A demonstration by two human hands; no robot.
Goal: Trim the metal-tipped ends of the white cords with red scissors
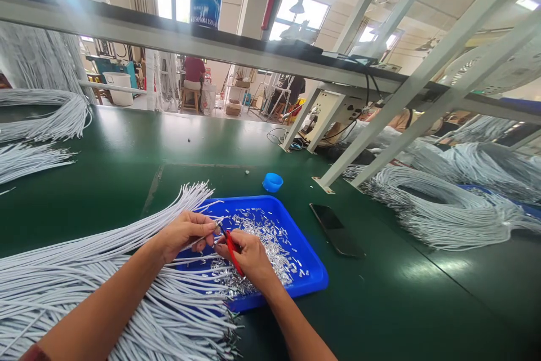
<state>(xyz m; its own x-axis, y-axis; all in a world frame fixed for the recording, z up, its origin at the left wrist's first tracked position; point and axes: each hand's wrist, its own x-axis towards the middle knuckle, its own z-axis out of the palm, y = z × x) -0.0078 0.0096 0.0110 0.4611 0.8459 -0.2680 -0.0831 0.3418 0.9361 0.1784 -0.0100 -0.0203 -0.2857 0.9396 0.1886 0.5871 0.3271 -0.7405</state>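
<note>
**Red-handled tool at a cable end over a blue tray**

The left hand pinches the cable end between closed fingers. The right hand has its fingers curled around the tool's handles, the dark tip beside the cable end. Silver metal pieces litter the tray; white cables lie leftward on the counter.

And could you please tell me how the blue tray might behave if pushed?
The blue tray would probably slide rather than tip, being broad and low-sided. Its many loose, shiny pieces look likely to shift if it were jolted. The white cables lying over its left side might drag along.
</note>
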